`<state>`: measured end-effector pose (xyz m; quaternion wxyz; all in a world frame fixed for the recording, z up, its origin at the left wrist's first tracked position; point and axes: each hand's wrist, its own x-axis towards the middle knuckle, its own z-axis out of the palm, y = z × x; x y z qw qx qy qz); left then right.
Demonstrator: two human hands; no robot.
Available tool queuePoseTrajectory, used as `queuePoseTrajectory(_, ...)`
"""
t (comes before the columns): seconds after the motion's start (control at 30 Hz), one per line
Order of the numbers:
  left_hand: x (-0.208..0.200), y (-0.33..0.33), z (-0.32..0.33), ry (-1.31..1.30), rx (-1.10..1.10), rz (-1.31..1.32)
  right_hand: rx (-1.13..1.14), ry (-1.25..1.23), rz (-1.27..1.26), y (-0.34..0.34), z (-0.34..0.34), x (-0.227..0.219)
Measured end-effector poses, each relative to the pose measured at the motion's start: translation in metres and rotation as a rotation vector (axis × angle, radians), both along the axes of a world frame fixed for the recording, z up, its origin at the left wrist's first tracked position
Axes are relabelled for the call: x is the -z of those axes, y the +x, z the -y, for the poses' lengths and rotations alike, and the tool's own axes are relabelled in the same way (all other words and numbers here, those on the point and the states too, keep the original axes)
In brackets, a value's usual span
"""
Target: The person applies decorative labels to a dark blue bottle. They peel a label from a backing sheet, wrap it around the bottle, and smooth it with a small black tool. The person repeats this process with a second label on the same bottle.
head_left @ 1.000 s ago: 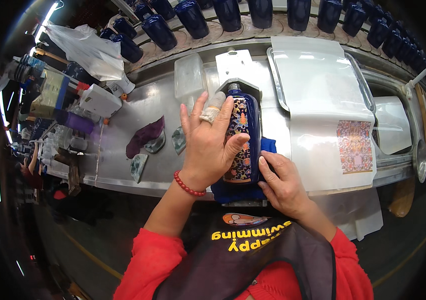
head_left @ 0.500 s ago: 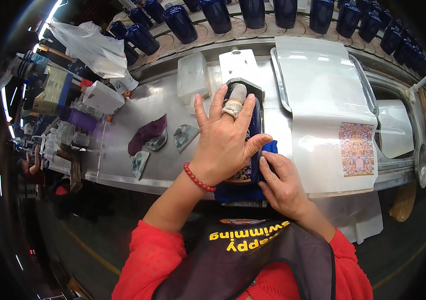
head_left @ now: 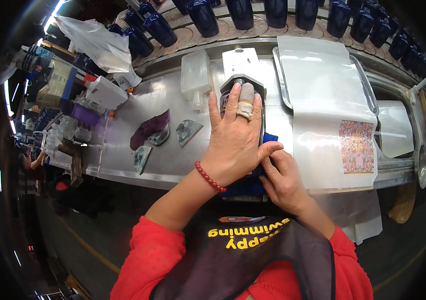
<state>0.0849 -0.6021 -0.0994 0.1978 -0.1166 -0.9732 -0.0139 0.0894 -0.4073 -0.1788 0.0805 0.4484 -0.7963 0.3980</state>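
Spread flat, not curled, the left hand (head_left: pixel 235 140) lies palm down on a dark blue bottle (head_left: pixel 224 100) with a bright pattern. The fingers point to the bottle's neck, and the thumb sticks out to the right. A pale cloth wrap (head_left: pixel 245 102) covers the middle finger, and red beads (head_left: pixel 210 176) go round the wrist. The right hand (head_left: pixel 284 184) is by the low right side of the bottle, its fingers bent. Its tips are partly hidden behind the left thumb, so I can't tell if it has hold of anything.

The bottle lies on its back in the middle of the metal table (head_left: pixel 118 117), with blue cloth (head_left: pixel 270 137) by its side. To the left are a purple cloth (head_left: pixel 151 129), three green and white pieces (head_left: pixel 189 132) and a clear bottle (head_left: pixel 196 75). To the right is a white sheet with a colorful print (head_left: pixel 357 146). More blue bottles (head_left: pixel 240 14) stand in a row at the back.
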Motion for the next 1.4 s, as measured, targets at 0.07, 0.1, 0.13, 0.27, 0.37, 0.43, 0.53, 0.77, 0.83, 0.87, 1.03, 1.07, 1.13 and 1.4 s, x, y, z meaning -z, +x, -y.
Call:
queuePoseTrajectory(0.07,0.000,0.005,0.000,0.095,0.047,0.046,0.006,0.009,-0.004,0.001,-0.001,0.001)
queuePoseTrajectory(0.1,0.001,0.007,0.001,0.123,0.083,0.017,0.013,0.014,-0.036,0.001,-0.001,0.000)
queuePoseTrajectory(0.13,0.002,0.013,0.004,0.233,0.070,0.060,0.015,0.058,-0.053,0.001,-0.002,-0.001)
queuePoseTrajectory(0.27,0.010,0.034,0.003,0.228,-0.034,0.069,0.042,-0.006,-0.077,-0.001,0.002,0.000)
queuePoseTrajectory(0.37,0.013,0.039,-0.008,0.096,0.010,0.003,0.030,-0.021,-0.034,-0.004,0.003,0.011)
queuePoseTrajectory(0.43,0.013,0.040,-0.015,0.113,0.070,0.020,-0.024,0.020,0.042,-0.005,-0.001,0.019)
queuePoseTrajectory(0.53,0.014,0.052,-0.013,0.221,0.226,0.049,0.033,-0.069,0.000,-0.009,-0.014,0.019)
queuePoseTrajectory(0.77,0.063,0.089,0.029,0.508,0.028,-0.082,0.107,-0.108,0.166,-0.063,0.013,-0.061)
queuePoseTrajectory(0.83,0.080,0.085,0.029,0.523,-0.040,-0.084,0.022,-0.074,-0.292,-0.079,0.034,-0.078)
queuePoseTrajectory(0.87,0.086,0.083,0.030,0.517,-0.063,-0.070,0.046,-0.005,-0.480,-0.080,0.040,-0.085)
queuePoseTrajectory(1.03,0.089,0.075,0.037,0.518,-0.053,-0.127,-0.475,0.137,-0.301,-0.059,0.043,-0.116)
queuePoseTrajectory(1.07,0.088,0.076,0.037,0.525,-0.045,-0.133,-0.481,0.105,-0.203,-0.070,0.050,-0.119)
queuePoseTrajectory(1.13,0.082,0.077,0.037,0.520,-0.032,-0.123,-0.216,0.159,0.500,-0.090,0.061,-0.125)
queuePoseTrajectory(1.4,0.066,0.077,0.035,0.405,-0.051,-0.163,-0.689,0.120,0.001,-0.083,0.056,-0.121)
